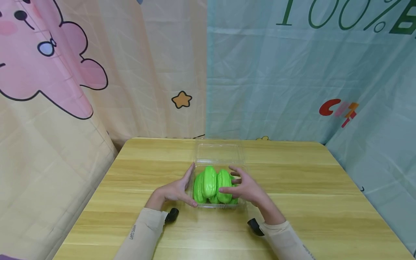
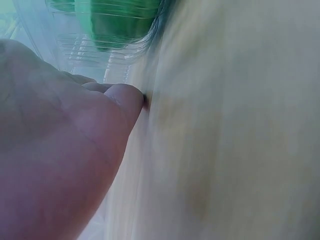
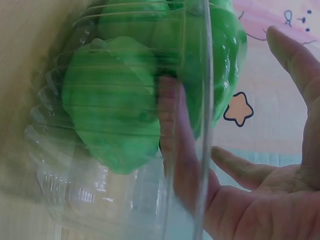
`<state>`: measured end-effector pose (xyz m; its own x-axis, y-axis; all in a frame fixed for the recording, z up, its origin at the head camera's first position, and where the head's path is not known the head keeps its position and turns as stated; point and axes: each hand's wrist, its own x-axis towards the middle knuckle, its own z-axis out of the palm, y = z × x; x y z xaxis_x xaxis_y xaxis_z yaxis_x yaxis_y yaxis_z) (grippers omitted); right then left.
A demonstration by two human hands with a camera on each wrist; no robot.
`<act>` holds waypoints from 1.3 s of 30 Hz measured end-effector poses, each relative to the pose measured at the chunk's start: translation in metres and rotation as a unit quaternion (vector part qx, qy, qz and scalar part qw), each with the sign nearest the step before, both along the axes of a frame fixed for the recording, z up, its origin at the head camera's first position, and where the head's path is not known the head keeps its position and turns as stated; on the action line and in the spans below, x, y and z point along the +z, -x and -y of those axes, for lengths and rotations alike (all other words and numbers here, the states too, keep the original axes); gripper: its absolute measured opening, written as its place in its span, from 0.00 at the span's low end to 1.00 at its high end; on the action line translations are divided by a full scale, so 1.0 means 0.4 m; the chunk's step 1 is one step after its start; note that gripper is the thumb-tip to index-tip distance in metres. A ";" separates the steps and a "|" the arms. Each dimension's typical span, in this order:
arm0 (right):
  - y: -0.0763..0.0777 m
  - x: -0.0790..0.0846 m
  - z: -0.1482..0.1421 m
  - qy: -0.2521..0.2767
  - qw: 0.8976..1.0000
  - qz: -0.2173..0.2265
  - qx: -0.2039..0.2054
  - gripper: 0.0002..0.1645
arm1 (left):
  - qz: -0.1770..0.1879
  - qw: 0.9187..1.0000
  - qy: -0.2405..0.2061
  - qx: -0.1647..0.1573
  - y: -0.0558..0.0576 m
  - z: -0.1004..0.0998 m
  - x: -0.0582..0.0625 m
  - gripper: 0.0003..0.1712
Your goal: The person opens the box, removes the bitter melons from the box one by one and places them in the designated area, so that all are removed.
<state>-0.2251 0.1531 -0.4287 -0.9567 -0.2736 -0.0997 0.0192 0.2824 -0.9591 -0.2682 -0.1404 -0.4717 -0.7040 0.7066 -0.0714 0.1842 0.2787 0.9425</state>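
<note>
A clear plastic box (image 1: 214, 206) stands on the table, its clear lid (image 1: 218, 153) folded back behind it. Several bright green, ridged, elongated gourd-like pieces (image 1: 209, 181) lie in it, some on top of others. At the box's left side is my left hand (image 1: 175, 189), thumb and fingers spread along the wall without curling. My right hand (image 1: 249, 187) reaches over the right side with spread fingers. In the right wrist view one finger (image 3: 175, 125) is inside the wall, beside a green piece (image 3: 112, 102); whether they touch I cannot tell.
The wooden table (image 1: 292, 173) extends around the box on every side. Behind it hang a cream curtain (image 1: 146, 72) and a blue curtain (image 1: 260, 79). A black wrist strap piece (image 1: 172, 215) sits at the left cuff, another (image 1: 255, 227) at the right.
</note>
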 end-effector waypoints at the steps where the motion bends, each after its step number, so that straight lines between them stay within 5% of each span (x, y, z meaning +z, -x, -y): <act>1: 0.000 -0.002 0.002 -0.002 1.000 -0.003 -0.003 0.62 | 0.000 1.000 0.000 -0.001 0.000 -0.001 0.001 0.88; 39: -0.012 -0.002 0.020 -0.084 0.995 -0.052 -0.010 0.59 | -0.013 1.000 0.007 -0.007 0.001 0.003 -0.006 0.88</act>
